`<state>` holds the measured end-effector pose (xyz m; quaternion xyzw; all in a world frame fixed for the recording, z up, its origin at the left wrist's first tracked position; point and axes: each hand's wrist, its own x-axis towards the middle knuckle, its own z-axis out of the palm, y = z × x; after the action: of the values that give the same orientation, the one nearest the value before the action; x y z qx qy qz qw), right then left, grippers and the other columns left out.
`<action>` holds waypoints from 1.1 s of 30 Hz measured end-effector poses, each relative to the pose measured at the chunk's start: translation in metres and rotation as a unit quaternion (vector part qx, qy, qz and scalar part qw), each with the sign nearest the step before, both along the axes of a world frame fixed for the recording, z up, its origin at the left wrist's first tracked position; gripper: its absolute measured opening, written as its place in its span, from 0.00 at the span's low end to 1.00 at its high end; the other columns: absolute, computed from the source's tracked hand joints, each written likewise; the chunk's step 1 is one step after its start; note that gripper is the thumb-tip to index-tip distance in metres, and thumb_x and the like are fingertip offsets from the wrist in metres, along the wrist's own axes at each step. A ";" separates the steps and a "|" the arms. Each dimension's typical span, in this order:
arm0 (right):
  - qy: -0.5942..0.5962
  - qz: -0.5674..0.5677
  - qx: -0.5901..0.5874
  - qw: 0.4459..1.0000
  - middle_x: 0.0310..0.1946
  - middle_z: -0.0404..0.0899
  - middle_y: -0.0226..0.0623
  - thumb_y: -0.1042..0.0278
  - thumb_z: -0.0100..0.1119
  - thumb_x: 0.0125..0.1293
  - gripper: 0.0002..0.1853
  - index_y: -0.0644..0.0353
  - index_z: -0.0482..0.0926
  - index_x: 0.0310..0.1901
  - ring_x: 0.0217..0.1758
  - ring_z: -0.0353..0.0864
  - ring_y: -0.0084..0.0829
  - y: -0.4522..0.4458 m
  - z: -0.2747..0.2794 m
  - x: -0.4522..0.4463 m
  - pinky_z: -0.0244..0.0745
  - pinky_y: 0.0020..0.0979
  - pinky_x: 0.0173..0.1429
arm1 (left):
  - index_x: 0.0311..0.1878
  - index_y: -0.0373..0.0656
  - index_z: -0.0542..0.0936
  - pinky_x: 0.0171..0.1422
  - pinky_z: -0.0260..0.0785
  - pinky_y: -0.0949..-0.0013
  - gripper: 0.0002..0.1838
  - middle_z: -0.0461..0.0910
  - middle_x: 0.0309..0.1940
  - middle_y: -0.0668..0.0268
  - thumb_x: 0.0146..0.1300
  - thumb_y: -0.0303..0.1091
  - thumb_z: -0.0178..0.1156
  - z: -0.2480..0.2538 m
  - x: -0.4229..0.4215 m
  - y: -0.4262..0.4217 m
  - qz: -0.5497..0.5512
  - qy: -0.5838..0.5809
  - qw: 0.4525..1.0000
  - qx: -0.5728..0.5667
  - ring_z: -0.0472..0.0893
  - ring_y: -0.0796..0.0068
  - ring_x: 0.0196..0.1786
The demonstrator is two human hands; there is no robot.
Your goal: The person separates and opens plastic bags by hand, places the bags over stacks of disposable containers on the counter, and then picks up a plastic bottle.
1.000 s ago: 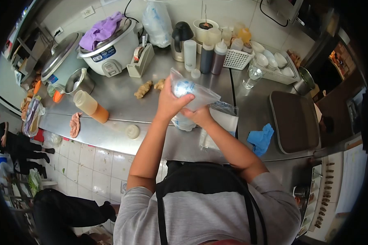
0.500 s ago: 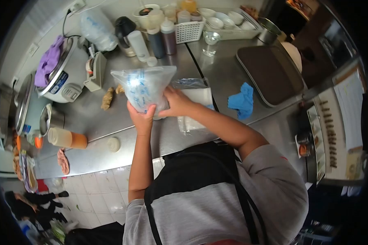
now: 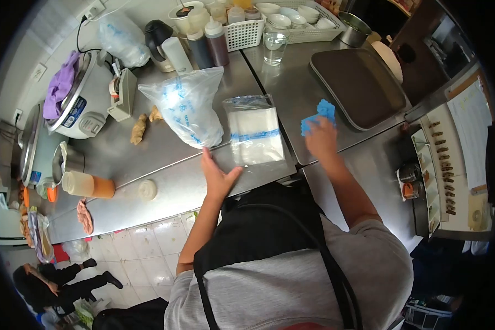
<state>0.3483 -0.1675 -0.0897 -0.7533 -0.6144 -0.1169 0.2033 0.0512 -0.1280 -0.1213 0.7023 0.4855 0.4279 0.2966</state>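
A clear plastic bag with blue print (image 3: pixel 190 110) rests on the steel counter, bulging at its lower end and open-mouthed at the top. Just below it is my left hand (image 3: pixel 219 177), thumb and fingers apart, holding nothing. My right hand (image 3: pixel 321 138) is over the lower part of a crumpled blue cloth (image 3: pixel 325 111); its fingertips touch the cloth, and whether they grip it is unclear. Between my hands lies a flat clear packet of white bags with a blue stripe (image 3: pixel 254 135).
A brown tray (image 3: pixel 360 88) lies at the right. Sauce bottles (image 3: pixel 216 43), a glass of water (image 3: pixel 275 45) and a rice cooker (image 3: pixel 85 104) line the back. An orange-filled bottle (image 3: pixel 88 185) stands left. Another person (image 3: pixel 55 283) is at the lower left.
Both hands have let go of the printed bag, which now rests on the counter. My right hand has moved right to the blue cloth. My left hand has opened.
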 end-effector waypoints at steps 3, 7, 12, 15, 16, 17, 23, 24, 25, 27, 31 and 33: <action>0.302 0.304 -0.121 0.895 0.31 0.72 0.43 0.65 0.50 0.54 0.09 0.60 0.76 0.32 0.37 0.72 0.39 -0.011 0.032 -0.075 0.68 0.34 0.41 | 0.58 0.27 0.47 0.58 0.52 0.59 0.53 0.58 0.51 0.42 0.34 0.42 0.68 0.012 0.008 -0.002 0.005 0.090 0.996 0.009 0.60 0.46 0.54; 0.167 0.332 -0.104 0.922 0.32 0.71 0.38 0.70 0.44 0.53 0.11 0.61 0.74 0.36 0.39 0.70 0.37 -0.012 0.008 -0.129 0.66 0.35 0.44 | 0.58 0.27 0.49 0.58 0.52 0.59 0.49 0.57 0.51 0.42 0.37 0.40 0.67 0.005 0.011 0.001 0.012 0.088 0.996 0.018 0.60 0.46 0.54; -0.010 0.225 -0.012 0.974 0.32 0.68 0.34 0.70 0.44 0.50 0.12 0.60 0.71 0.38 0.39 0.67 0.33 0.001 -0.013 -0.126 0.63 0.32 0.44 | 0.55 0.33 0.58 0.54 0.57 0.63 0.38 0.59 0.49 0.47 0.40 0.32 0.64 0.008 0.004 -0.008 0.000 0.096 0.994 0.047 0.62 0.54 0.51; 0.005 0.260 0.007 0.965 0.32 0.69 0.32 0.70 0.46 0.49 0.11 0.59 0.72 0.37 0.40 0.67 0.32 0.007 -0.023 -0.117 0.62 0.31 0.44 | 0.48 0.37 0.66 0.56 0.56 0.62 0.28 0.62 0.48 0.47 0.42 0.33 0.62 0.009 0.006 -0.012 -0.025 0.090 0.995 0.031 0.63 0.52 0.51; 0.014 0.276 0.019 0.961 0.32 0.69 0.32 0.70 0.46 0.49 0.12 0.59 0.72 0.37 0.40 0.68 0.32 0.008 -0.025 -0.114 0.62 0.31 0.44 | 0.46 0.37 0.67 0.55 0.56 0.62 0.25 0.63 0.47 0.49 0.43 0.33 0.61 0.011 0.007 -0.013 -0.042 0.076 0.996 0.020 0.64 0.53 0.50; 0.039 0.282 0.042 0.958 0.32 0.69 0.32 0.70 0.47 0.48 0.11 0.59 0.72 0.36 0.40 0.68 0.32 0.009 -0.028 -0.113 0.62 0.32 0.44 | 0.44 0.37 0.69 0.54 0.57 0.63 0.22 0.65 0.46 0.50 0.43 0.32 0.61 0.014 0.008 -0.014 -0.060 0.063 0.996 0.008 0.65 0.53 0.50; 0.077 0.255 0.050 0.963 0.30 0.70 0.34 0.71 0.51 0.47 0.06 0.57 0.72 0.30 0.37 0.70 0.34 0.003 -0.027 -0.103 0.64 0.33 0.42 | 0.38 0.38 0.72 0.47 0.62 0.65 0.14 0.71 0.37 0.57 0.46 0.29 0.58 0.022 0.014 -0.018 -0.117 0.038 0.992 0.020 0.70 0.58 0.42; 0.080 0.255 0.025 0.963 0.30 0.70 0.34 0.70 0.51 0.46 0.05 0.57 0.72 0.28 0.37 0.70 0.35 0.005 -0.028 -0.101 0.64 0.34 0.42 | 0.37 0.39 0.73 0.45 0.63 0.66 0.13 0.72 0.36 0.57 0.46 0.29 0.57 0.024 0.016 -0.019 -0.123 0.035 0.992 0.016 0.71 0.58 0.41; 0.083 0.256 0.001 0.963 0.29 0.71 0.34 0.70 0.52 0.46 0.04 0.57 0.72 0.26 0.37 0.70 0.36 0.006 -0.029 -0.100 0.64 0.34 0.41 | 0.37 0.39 0.73 0.44 0.64 0.66 0.12 0.72 0.35 0.58 0.46 0.28 0.57 0.027 0.017 -0.020 -0.129 0.032 0.991 0.011 0.71 0.59 0.39; 0.125 0.235 0.001 0.964 0.28 0.71 0.34 0.69 0.54 0.45 0.04 0.57 0.71 0.24 0.35 0.70 0.36 0.007 -0.021 -0.099 0.65 0.34 0.40 | 0.37 0.39 0.73 0.42 0.65 0.67 0.12 0.72 0.35 0.58 0.46 0.28 0.57 0.032 0.019 -0.021 -0.163 0.048 0.985 -0.007 0.72 0.59 0.38; 0.233 0.261 0.002 0.937 0.25 0.72 0.35 0.69 0.57 0.44 0.05 0.59 0.73 0.23 0.33 0.72 0.37 0.009 -0.013 -0.094 0.66 0.34 0.37 | 0.39 0.39 0.73 0.42 0.65 0.68 0.14 0.72 0.37 0.57 0.46 0.29 0.57 0.034 0.026 -0.021 -0.238 0.067 0.968 0.034 0.72 0.59 0.39; 0.296 0.280 0.002 0.913 0.26 0.73 0.37 0.70 0.57 0.46 0.05 0.60 0.74 0.24 0.32 0.72 0.38 0.011 -0.015 -0.092 0.67 0.33 0.36 | 0.40 0.39 0.73 0.44 0.63 0.65 0.16 0.72 0.39 0.56 0.45 0.30 0.57 0.036 0.030 -0.020 -0.226 0.082 0.968 0.077 0.70 0.57 0.42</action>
<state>0.2563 -0.1563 -0.1049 -0.5504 -0.7116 0.1716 0.4016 0.0813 -0.1482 -0.0858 0.8472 0.3022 0.3272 0.2897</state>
